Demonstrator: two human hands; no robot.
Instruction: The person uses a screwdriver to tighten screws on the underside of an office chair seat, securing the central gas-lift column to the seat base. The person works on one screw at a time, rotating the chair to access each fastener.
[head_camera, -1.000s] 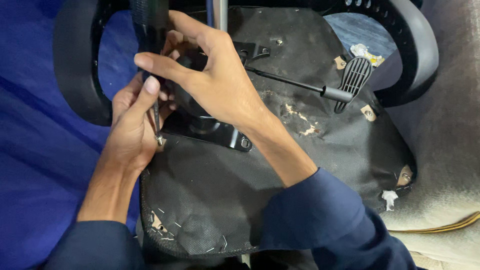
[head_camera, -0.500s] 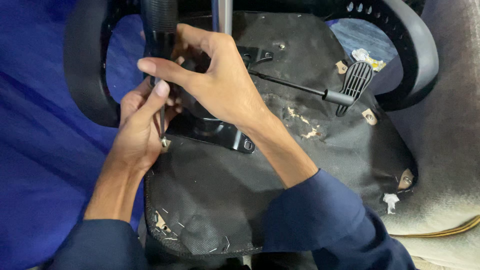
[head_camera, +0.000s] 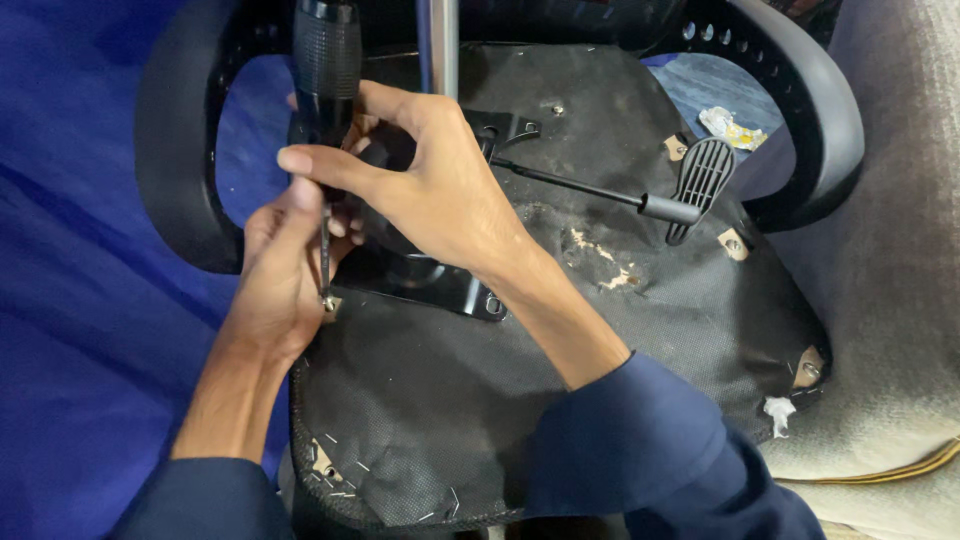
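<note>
An office chair lies upside down, its black fabric seat underside (head_camera: 480, 400) facing me. My right hand (head_camera: 430, 180) grips the black ribbed handle of a screwdriver (head_camera: 325, 70) that stands upright. Its thin shaft runs down to a screw (head_camera: 328, 300) at the seat's left edge. My left hand (head_camera: 285, 270) is below, fingers pinched around the shaft near the tip. A black metal mounting plate (head_camera: 440, 285) sits beside the screw, partly hidden by my hands.
A chrome gas-lift column (head_camera: 437, 45) rises from the plate. A black lever with a ribbed paddle (head_camera: 700, 185) points right. Curved black armrests (head_camera: 175, 150) (head_camera: 800, 100) flank the seat. Blue cloth (head_camera: 80, 300) lies on the left, a beige cushion (head_camera: 890, 300) on the right.
Both hands and the screwdriver have stayed on the same screw; the view has shifted slightly, with the chair sliding a little to the right in frame.
</note>
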